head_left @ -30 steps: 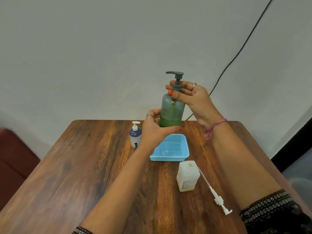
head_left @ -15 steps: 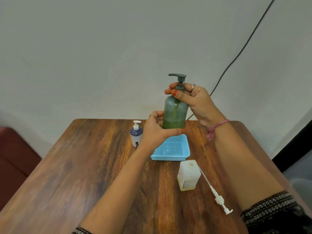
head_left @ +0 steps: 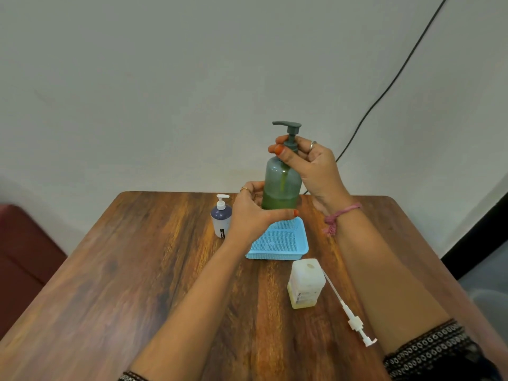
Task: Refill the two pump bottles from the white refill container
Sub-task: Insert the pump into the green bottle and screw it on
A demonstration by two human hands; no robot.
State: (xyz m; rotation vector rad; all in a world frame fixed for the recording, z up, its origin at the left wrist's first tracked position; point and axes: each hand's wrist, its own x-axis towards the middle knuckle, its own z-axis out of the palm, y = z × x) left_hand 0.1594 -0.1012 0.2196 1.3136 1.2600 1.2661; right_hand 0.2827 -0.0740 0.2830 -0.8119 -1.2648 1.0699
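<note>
Left hand grips green pump bottle base – right hand pinches its pump collar, above blue basket.

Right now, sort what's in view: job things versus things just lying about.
Job: green pump bottle, gripped by left hand and right hand; small pump bottle; white refill container; loose white pump.
Lying about: blue basket; black cable.
</note>
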